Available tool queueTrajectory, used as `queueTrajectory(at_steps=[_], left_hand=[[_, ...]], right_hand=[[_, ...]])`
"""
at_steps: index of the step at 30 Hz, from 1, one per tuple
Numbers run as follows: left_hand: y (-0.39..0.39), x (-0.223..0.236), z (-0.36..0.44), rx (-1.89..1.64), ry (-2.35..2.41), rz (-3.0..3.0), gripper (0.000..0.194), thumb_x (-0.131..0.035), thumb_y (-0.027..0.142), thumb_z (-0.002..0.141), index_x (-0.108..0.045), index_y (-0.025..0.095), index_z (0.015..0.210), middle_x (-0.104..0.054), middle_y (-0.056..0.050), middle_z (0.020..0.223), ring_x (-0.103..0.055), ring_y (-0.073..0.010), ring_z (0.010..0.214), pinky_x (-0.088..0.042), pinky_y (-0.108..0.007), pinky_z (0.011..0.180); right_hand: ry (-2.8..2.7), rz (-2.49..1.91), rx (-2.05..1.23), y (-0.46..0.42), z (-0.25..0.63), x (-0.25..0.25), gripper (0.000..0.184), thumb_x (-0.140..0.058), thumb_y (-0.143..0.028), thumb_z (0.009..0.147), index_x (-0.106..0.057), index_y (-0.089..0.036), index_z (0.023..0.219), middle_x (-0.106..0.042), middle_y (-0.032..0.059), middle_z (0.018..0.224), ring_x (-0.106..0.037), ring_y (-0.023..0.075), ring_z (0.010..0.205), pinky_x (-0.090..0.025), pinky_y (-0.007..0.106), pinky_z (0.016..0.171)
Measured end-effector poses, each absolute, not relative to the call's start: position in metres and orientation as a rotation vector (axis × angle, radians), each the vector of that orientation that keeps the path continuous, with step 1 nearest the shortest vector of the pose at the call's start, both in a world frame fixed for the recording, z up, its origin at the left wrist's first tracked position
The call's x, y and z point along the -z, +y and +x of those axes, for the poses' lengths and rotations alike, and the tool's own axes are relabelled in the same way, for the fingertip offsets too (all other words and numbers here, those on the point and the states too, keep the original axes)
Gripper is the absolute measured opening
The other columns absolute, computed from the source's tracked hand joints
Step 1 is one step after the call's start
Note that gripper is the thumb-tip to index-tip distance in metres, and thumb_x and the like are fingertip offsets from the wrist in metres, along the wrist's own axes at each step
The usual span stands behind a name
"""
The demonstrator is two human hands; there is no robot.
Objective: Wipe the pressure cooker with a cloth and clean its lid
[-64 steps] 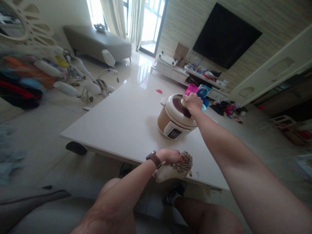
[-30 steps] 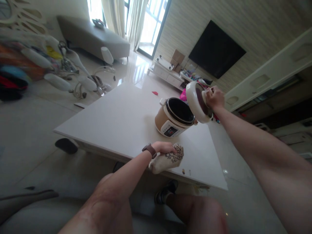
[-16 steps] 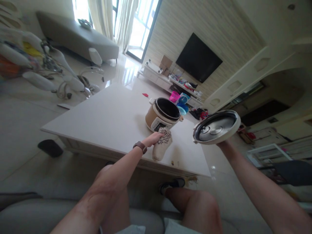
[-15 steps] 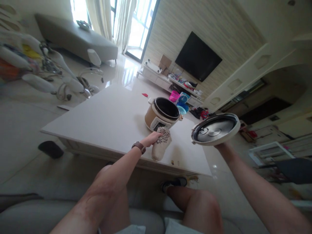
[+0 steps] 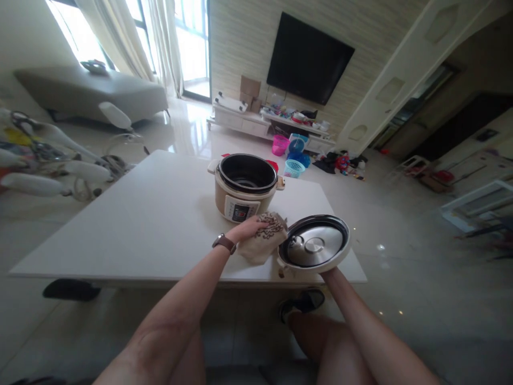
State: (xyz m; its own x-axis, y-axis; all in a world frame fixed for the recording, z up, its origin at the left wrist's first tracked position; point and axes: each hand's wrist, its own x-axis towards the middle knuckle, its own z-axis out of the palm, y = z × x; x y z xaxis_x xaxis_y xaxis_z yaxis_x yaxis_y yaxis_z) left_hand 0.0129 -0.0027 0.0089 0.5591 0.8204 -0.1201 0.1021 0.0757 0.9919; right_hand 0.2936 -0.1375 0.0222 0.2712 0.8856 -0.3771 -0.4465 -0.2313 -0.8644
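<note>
My left hand [image 5: 249,229] grips a beige cloth [image 5: 256,251] with a dark brown pattern, just in front of the cooker. Close to the cloth's right edge is the round pressure cooker lid [image 5: 320,246], its metal underside turned up toward me. My right hand [image 5: 332,276] holds this lid from below, and its fingers are hidden behind it. The electric pressure cooker [image 5: 246,187], gold and white with a control panel, stands upright and uncovered on the white table [image 5: 152,214]. Its dark inner pot shows nothing inside that I can make out.
Red pieces [image 5: 272,166] show behind the cooker. Beyond the table, a pink basket [image 5: 280,144] and a light blue basket [image 5: 294,168] stand on the floor. A bicycle [image 5: 80,160] is at the left, and a television [image 5: 310,58] hangs on the far wall.
My right hand has brought the lid left and down, close to the cloth. The cloth looks more spread out in my left hand. The camera view has turned and shifted.
</note>
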Motion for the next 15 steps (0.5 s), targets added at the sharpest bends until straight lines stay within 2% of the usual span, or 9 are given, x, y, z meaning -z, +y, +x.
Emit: queueTrajectory(at_steps=[3,6,10,15], left_hand=[[0.008,-0.001,0.031,-0.869,0.854,1.495,0.053,-0.074,0.029,0.086,-0.067,0.019,0.137,-0.066,-0.013,0.148,-0.056,-0.0292,0.142,-0.034,-0.041,0.127],[0.008,0.003,0.043,-0.945,0.914,1.52,0.064,-0.073,0.023,0.086,-0.056,0.02,0.148,-0.054,-0.013,0.161,-0.046,-0.0273,0.151,-0.025,-0.042,0.131],[0.009,0.002,0.046,-0.967,0.949,1.441,0.052,-0.072,0.02,0.087,-0.064,0.022,0.138,-0.06,-0.012,0.154,-0.051,-0.0273,0.147,-0.027,-0.041,0.13],[0.032,0.002,0.038,-1.181,1.041,1.184,0.046,-0.082,0.007,0.071,-0.074,0.022,0.114,-0.073,-0.01,0.129,-0.059,-0.0296,0.136,-0.033,-0.041,0.128]], right_hand=[[-0.396,-1.221,-1.301,-0.134,0.297,-0.01,0.048,-0.046,-0.07,0.084,-0.07,-0.034,0.105,-0.077,0.0071,0.115,-0.065,0.0327,0.13,-0.059,0.058,0.107],[-0.33,-1.236,-1.272,-0.133,0.298,-0.002,0.039,-0.049,-0.066,0.084,-0.068,-0.036,0.099,-0.077,0.0049,0.118,-0.062,0.0302,0.134,-0.059,0.055,0.108],[-0.319,-1.274,-1.237,-0.134,0.304,0.01,0.034,-0.056,-0.061,0.082,-0.068,-0.038,0.103,-0.076,0.0023,0.123,-0.062,0.0294,0.134,-0.061,0.056,0.105],[-0.306,-1.379,-1.214,-0.138,0.312,0.023,0.033,-0.061,-0.06,0.077,-0.072,-0.039,0.101,-0.078,0.002,0.11,-0.065,0.0357,0.13,-0.06,0.057,0.103]])
